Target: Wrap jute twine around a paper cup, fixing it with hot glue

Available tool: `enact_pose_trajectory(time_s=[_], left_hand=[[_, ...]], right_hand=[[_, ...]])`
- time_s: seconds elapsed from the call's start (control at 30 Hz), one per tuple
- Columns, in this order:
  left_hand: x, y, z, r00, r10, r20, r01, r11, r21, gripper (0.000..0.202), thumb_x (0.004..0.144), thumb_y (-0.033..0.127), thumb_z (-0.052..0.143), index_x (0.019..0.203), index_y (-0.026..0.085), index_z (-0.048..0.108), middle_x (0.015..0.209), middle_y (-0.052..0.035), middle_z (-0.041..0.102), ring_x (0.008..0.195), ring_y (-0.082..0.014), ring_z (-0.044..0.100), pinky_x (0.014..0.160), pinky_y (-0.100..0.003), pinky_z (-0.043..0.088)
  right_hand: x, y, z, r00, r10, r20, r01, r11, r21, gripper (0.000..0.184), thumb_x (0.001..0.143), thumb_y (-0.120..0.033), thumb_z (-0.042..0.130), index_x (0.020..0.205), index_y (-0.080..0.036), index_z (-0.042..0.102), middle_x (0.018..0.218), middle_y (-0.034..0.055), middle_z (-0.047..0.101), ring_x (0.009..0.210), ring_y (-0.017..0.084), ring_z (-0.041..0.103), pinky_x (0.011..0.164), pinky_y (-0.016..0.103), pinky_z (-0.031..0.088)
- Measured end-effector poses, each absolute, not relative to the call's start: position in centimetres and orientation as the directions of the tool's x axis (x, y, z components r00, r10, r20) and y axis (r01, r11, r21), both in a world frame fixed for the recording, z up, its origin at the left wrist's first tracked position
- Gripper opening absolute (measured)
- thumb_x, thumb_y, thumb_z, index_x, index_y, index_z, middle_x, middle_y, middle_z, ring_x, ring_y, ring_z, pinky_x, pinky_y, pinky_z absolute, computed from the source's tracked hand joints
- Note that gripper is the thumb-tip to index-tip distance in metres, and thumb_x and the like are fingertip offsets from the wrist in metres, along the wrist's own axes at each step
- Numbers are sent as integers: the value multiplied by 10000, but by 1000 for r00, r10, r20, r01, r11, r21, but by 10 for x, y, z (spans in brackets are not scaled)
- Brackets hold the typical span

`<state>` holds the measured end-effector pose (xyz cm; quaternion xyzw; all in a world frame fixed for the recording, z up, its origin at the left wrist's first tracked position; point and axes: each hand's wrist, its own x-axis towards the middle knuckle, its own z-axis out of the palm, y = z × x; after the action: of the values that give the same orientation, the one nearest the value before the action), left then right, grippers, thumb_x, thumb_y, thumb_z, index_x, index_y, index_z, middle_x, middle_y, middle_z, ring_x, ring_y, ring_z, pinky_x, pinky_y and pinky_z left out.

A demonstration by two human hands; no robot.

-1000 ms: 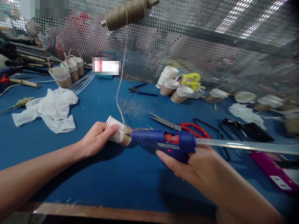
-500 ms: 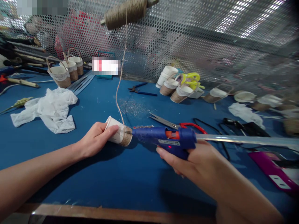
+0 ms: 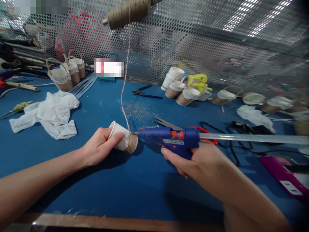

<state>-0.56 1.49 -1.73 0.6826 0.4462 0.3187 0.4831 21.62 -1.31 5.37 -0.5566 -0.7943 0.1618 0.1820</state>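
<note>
L hand closed round a tilted paper cup over the bench, R hand wrapped on the glue gun, nozzle at the twine – gluing step, looks like, & next move prob. calls for turning the cup under it.

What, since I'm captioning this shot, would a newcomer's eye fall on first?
Probably the blue glue gun in the right hand, its nozzle at the twine-wrapped end of the white cup in the left hand. Next, the big twine spool at the top, its strand running down to that cup.
</note>
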Motion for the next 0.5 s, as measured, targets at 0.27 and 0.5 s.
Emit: enact_pose_trajectory(time_s=[0.27, 0.5], left_hand=[[-8, 15, -18, 410, 912, 6, 271, -128, 954, 398, 843, 392, 363, 723, 97, 600, 699, -38, 583, 649, -142, 503, 626, -234, 426], [-7, 15, -19, 367, 929, -44, 281, -66, 958, 419, 826, 429, 382, 716, 98, 614, 672, -33, 600, 617, -143, 517, 609, -235, 431]], right_hand=[[222, -16, 49, -259, 965, -51, 809, 188, -557, 416, 771, -356, 509, 398, -213, 393, 335, -48, 442, 314, 81, 439, 345, 187, 389], [220, -16, 52, -209, 974, -88, 811, 122, -573, 399, 759, -355, 528, 414, -217, 381, 339, -51, 441, 315, 80, 433, 354, 183, 401]])
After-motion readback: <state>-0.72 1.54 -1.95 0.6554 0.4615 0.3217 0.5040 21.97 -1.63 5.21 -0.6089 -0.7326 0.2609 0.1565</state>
